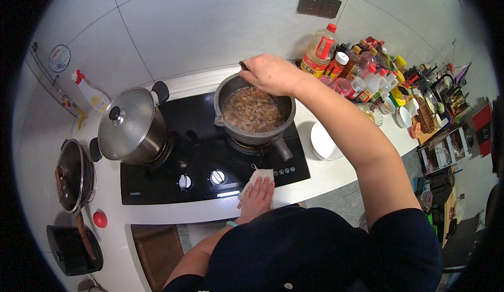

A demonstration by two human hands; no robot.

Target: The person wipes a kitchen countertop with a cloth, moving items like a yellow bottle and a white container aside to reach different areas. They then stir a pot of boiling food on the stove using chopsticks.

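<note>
A grey saucepan [258,135] with a pouring lip stands on the right burner of a black glass gas hob [197,134]. Bubbling brown liquid with bits of food [252,109] fills part of it. My right hand [269,73] is closed over the pan's far rim, around a dark handle [243,66] whose end sticks out on the left. What that handle belongs to is hidden under the hand. My left hand [258,195] presses flat on a folded white cloth [263,173] at the hob's front edge, below the saucepan's handle [284,148].
A lidded steel stockpot [132,126] sits on the left burner. Left of it are a lidded frying pan [75,178], a red round object [100,219] and a spray bottle [92,93]. A white bowl [326,142] and several sauce bottles [354,65] stand right of the hob.
</note>
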